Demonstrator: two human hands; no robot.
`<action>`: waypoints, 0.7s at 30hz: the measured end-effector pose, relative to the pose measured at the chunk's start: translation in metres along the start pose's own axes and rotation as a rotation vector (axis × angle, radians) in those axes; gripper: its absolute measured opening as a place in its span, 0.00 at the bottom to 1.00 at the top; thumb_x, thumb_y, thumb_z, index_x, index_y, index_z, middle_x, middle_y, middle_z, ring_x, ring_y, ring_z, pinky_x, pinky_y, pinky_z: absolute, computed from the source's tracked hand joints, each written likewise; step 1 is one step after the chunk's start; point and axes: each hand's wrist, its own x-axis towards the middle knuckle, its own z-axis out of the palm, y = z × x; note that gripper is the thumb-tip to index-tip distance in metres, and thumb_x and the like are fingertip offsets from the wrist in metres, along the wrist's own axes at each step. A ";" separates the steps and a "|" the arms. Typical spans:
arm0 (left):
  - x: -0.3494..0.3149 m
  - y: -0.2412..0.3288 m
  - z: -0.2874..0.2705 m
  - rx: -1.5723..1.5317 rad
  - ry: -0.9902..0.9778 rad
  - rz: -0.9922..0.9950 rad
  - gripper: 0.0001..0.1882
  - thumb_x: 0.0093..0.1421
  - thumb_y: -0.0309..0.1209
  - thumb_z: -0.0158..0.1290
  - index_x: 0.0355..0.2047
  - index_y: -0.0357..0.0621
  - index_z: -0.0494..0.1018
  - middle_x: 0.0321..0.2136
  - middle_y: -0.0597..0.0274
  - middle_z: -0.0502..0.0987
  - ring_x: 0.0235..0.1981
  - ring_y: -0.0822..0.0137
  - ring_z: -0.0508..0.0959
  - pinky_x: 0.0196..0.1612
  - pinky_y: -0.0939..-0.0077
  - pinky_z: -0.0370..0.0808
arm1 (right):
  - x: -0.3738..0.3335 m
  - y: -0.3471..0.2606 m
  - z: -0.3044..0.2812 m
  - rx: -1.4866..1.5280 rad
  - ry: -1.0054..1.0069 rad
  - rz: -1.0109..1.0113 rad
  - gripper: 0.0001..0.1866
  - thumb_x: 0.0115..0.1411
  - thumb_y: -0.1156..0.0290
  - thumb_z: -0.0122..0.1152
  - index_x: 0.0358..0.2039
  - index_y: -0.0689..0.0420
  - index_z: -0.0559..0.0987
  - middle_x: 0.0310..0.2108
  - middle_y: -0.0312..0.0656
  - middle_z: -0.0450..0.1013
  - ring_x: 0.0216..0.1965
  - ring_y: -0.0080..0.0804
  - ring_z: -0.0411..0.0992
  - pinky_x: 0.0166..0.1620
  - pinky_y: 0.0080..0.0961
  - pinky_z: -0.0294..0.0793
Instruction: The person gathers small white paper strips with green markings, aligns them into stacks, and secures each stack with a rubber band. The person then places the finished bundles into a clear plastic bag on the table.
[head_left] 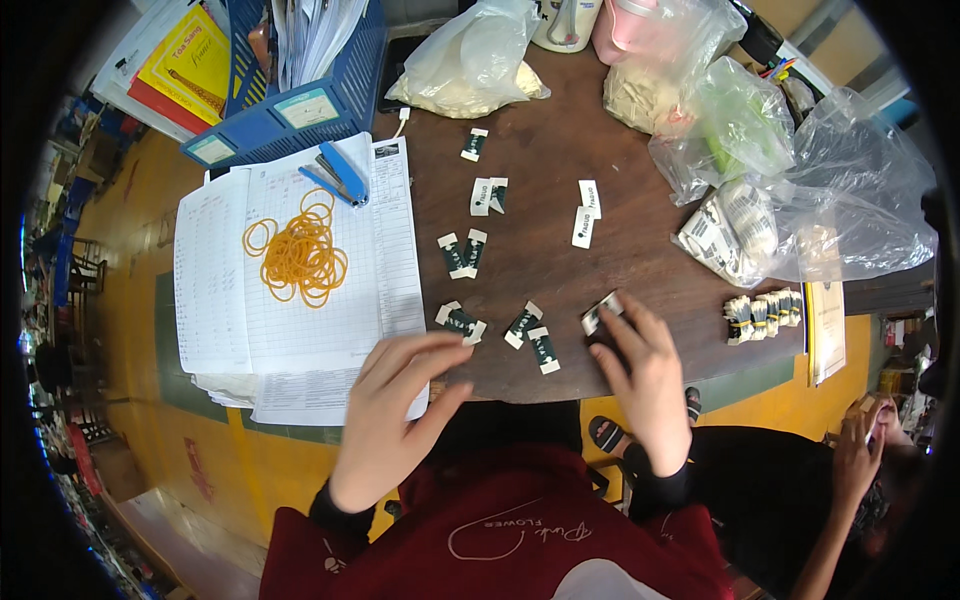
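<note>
Small dark green and white fabric labels lie in clusters on the brown table. My right hand (645,375) has its fingertips on one label (592,322) near the table's front edge, its thumb apart from it. My left hand (400,395) hovers at the front edge with fingers stretched and thumb apart. Its fingertips are beside a pair of green labels (460,321); whether they touch is unclear. Between my hands lie two more green labels (543,350). Farther back are another green pair (474,253), a single green label (474,145) and white-faced labels (582,227).
A pile of orange rubber bands (300,255) and a blue stapler (343,175) rest on papers (210,290) at left. Behind stands a blue file rack (300,110). Plastic bags (740,130) crowd the back right, with banded label bundles (762,316) nearer. Another person (855,470) sits at lower right.
</note>
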 end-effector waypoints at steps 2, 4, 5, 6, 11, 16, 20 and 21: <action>-0.008 0.008 -0.023 -0.078 -0.018 0.084 0.19 0.48 0.19 0.61 0.43 0.36 0.79 0.45 0.54 0.80 0.46 0.54 0.78 0.50 0.65 0.73 | -0.004 -0.011 0.004 0.079 -0.002 -0.130 0.21 0.56 0.75 0.67 0.51 0.64 0.79 0.57 0.54 0.70 0.56 0.54 0.70 0.58 0.42 0.72; -0.011 0.005 -0.031 0.019 -0.029 0.036 0.19 0.50 0.21 0.63 0.44 0.40 0.80 0.46 0.58 0.80 0.46 0.55 0.78 0.49 0.65 0.73 | -0.002 -0.018 0.001 0.102 -0.037 -0.196 0.21 0.56 0.76 0.66 0.51 0.63 0.79 0.57 0.53 0.70 0.56 0.53 0.69 0.58 0.42 0.72; -0.012 0.002 -0.032 0.062 -0.016 0.022 0.19 0.51 0.23 0.65 0.45 0.42 0.81 0.46 0.60 0.80 0.46 0.56 0.78 0.49 0.65 0.73 | 0.005 -0.020 -0.003 0.087 -0.043 -0.230 0.20 0.56 0.77 0.65 0.51 0.63 0.79 0.56 0.53 0.70 0.56 0.53 0.69 0.57 0.42 0.72; -0.013 -0.001 -0.029 0.129 -0.033 0.020 0.19 0.50 0.21 0.65 0.45 0.41 0.80 0.46 0.59 0.80 0.44 0.56 0.79 0.48 0.65 0.74 | 0.016 -0.021 -0.009 0.080 -0.034 -0.259 0.20 0.56 0.77 0.65 0.51 0.63 0.79 0.56 0.53 0.71 0.56 0.52 0.69 0.57 0.43 0.72; -0.031 0.006 -0.007 -0.178 0.060 0.100 0.17 0.50 0.18 0.64 0.42 0.38 0.81 0.44 0.56 0.81 0.43 0.55 0.80 0.47 0.66 0.75 | 0.140 -0.029 -0.007 -0.020 0.089 -0.536 0.13 0.59 0.71 0.63 0.44 0.61 0.81 0.43 0.48 0.77 0.43 0.50 0.75 0.47 0.41 0.74; -0.052 0.017 0.000 -0.273 0.098 0.099 0.15 0.50 0.18 0.64 0.40 0.37 0.82 0.41 0.55 0.82 0.43 0.56 0.81 0.48 0.64 0.77 | 0.233 -0.043 0.074 -0.101 -0.063 -0.442 0.15 0.54 0.63 0.70 0.31 0.64 0.83 0.35 0.55 0.78 0.39 0.52 0.78 0.46 0.44 0.77; -0.063 0.007 0.000 -0.310 0.177 -0.016 0.10 0.52 0.19 0.61 0.37 0.34 0.81 0.37 0.51 0.81 0.40 0.55 0.80 0.45 0.66 0.76 | 0.226 -0.040 0.092 -0.243 0.134 -0.527 0.01 0.51 0.78 0.63 0.25 0.60 0.81 0.29 0.50 0.78 0.34 0.46 0.81 0.39 0.38 0.82; -0.064 0.004 0.000 -0.336 0.220 -0.050 0.09 0.54 0.19 0.60 0.36 0.33 0.80 0.35 0.50 0.81 0.38 0.55 0.80 0.43 0.67 0.76 | 0.218 -0.037 0.081 -0.244 0.173 -0.545 0.02 0.50 0.77 0.64 0.23 0.61 0.80 0.29 0.50 0.78 0.33 0.46 0.81 0.36 0.37 0.82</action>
